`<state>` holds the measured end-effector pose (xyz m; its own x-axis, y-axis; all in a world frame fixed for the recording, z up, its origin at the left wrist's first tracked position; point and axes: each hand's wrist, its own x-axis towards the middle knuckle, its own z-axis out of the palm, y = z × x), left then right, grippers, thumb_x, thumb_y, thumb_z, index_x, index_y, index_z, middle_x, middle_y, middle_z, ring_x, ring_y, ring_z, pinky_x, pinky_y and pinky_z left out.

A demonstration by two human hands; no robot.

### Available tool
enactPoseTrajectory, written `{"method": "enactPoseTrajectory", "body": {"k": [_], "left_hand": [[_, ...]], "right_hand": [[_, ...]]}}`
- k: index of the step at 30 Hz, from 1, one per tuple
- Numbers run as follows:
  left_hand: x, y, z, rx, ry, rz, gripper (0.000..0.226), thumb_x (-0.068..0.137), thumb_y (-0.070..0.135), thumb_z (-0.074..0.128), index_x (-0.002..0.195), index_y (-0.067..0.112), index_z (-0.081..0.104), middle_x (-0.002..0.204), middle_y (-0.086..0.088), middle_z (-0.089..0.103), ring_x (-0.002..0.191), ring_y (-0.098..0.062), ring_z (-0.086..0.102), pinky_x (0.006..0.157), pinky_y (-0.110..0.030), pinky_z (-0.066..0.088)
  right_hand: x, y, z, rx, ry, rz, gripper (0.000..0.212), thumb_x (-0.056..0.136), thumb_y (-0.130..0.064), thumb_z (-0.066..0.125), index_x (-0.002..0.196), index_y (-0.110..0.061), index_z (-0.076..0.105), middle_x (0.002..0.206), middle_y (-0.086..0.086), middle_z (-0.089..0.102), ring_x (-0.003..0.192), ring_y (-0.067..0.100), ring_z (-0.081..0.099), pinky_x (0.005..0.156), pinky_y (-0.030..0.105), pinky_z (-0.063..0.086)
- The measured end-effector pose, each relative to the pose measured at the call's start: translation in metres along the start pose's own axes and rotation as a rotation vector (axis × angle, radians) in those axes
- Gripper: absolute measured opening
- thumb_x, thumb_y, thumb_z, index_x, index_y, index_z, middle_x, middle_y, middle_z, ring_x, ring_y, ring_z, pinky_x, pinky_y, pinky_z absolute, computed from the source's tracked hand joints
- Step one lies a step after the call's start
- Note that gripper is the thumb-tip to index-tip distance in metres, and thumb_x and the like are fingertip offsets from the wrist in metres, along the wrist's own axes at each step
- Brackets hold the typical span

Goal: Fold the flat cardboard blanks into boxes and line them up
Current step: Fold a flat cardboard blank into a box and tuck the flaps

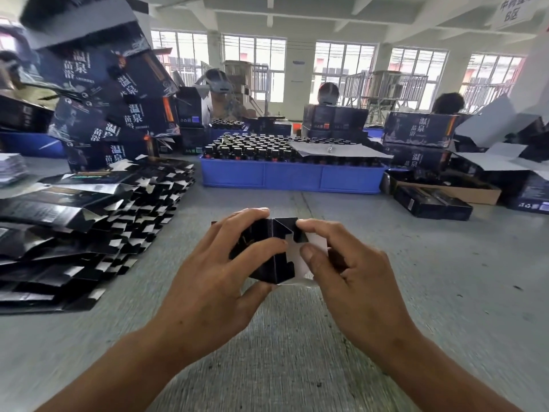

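A small black cardboard box (274,263) is held end-on in the middle of the view, above the grey table (445,278). Its end flaps are partly folded in, with white inner card showing at the right. My left hand (219,269) grips the box's left side, fingers over the top and thumb on the end flap. My right hand (350,269) pinches the right flap with fingers and thumb. A sprawling stack of flat black blanks (89,221) lies at the left. Behind it stands a tall pile of folded dark boxes (118,108).
A blue crate (291,176) full of dark bottles stands mid-table, partly covered by a grey sheet. More folded boxes (419,135) and an open brown carton (451,191) sit at the right. Several people sit at the far side.
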<state>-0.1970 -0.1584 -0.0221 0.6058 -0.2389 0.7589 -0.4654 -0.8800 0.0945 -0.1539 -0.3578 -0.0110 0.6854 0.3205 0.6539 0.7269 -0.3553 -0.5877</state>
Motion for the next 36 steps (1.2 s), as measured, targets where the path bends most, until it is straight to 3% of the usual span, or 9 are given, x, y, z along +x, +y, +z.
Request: {"method": "enactPoseTrajectory", "body": {"k": [3,14,17,20,22,25,31,36], "left_hand": [[-0.002,0.001,0.001,-0.011,0.002,-0.015,0.059,0.075,0.026,0.073,0.129,0.034,0.051,0.149,-0.001,0.042,0.13,-0.028,0.049,0.093,-0.043,0.053],[-0.004,0.003,0.001,-0.012,0.004,-0.022,0.08,0.076,0.024,0.074,0.147,0.037,0.039,0.151,-0.001,0.037,0.131,-0.027,0.047,0.089,-0.045,0.058],[-0.005,0.001,0.002,0.002,-0.012,-0.031,0.074,0.079,0.023,0.076,0.144,0.038,0.044,0.151,-0.003,0.037,0.132,-0.028,0.045,0.089,-0.047,0.058],[-0.006,-0.003,0.002,0.004,-0.011,-0.051,0.069,0.079,0.023,0.079,0.14,0.035,0.049,0.15,-0.005,0.038,0.132,-0.029,0.046,0.087,-0.047,0.058],[-0.007,-0.004,0.001,-0.002,-0.019,-0.062,0.073,0.075,0.018,0.083,0.139,0.035,0.05,0.151,-0.004,0.038,0.133,-0.028,0.045,0.086,-0.047,0.059],[-0.007,-0.004,0.001,0.004,-0.027,-0.06,0.077,0.073,0.016,0.084,0.138,0.038,0.049,0.152,-0.001,0.037,0.134,-0.027,0.044,0.086,-0.047,0.059],[-0.005,-0.001,0.003,0.026,-0.015,-0.02,0.066,0.077,0.023,0.075,0.137,0.039,0.052,0.152,-0.001,0.037,0.135,-0.027,0.043,0.088,-0.047,0.058],[-0.005,0.001,0.003,0.039,-0.011,-0.026,0.064,0.076,0.025,0.074,0.135,0.039,0.052,0.152,0.0,0.037,0.136,-0.027,0.043,0.088,-0.046,0.058]], "right_hand": [[0.0,0.001,0.001,-0.002,0.007,-0.008,0.034,0.098,-0.015,0.063,0.125,-0.034,0.066,0.078,-0.043,0.057,0.072,-0.013,0.059,0.064,0.002,0.041],[0.0,-0.004,-0.002,0.005,-0.026,0.004,0.027,0.097,-0.018,0.063,0.12,-0.03,0.069,0.076,-0.038,0.059,0.071,-0.011,0.06,0.062,0.003,0.042],[0.001,-0.005,-0.005,0.063,-0.106,0.051,0.033,0.092,-0.041,0.068,0.124,-0.045,0.063,0.098,-0.035,0.066,0.087,-0.01,0.064,0.07,0.004,0.046],[0.0,-0.004,-0.006,0.033,-0.245,0.082,0.066,0.076,-0.067,0.068,0.137,-0.057,0.045,0.122,-0.036,0.058,0.108,-0.013,0.058,0.08,0.001,0.045],[0.0,-0.003,-0.006,0.012,-0.302,0.083,0.075,0.076,-0.057,0.073,0.142,-0.055,0.038,0.128,-0.031,0.057,0.111,-0.01,0.057,0.086,0.008,0.048],[0.0,-0.002,-0.003,0.04,-0.23,0.076,0.06,0.087,-0.033,0.074,0.138,-0.051,0.048,0.115,-0.025,0.066,0.103,-0.004,0.064,0.088,0.019,0.051],[-0.001,0.0,0.001,0.077,-0.078,0.083,0.043,0.087,-0.031,0.075,0.12,-0.052,0.058,0.1,-0.026,0.069,0.085,0.003,0.069,0.074,0.015,0.053],[-0.002,0.0,0.005,0.131,-0.027,0.135,0.047,0.084,-0.034,0.078,0.115,-0.051,0.048,0.106,-0.022,0.07,0.089,-0.003,0.068,0.071,0.012,0.054]]}}
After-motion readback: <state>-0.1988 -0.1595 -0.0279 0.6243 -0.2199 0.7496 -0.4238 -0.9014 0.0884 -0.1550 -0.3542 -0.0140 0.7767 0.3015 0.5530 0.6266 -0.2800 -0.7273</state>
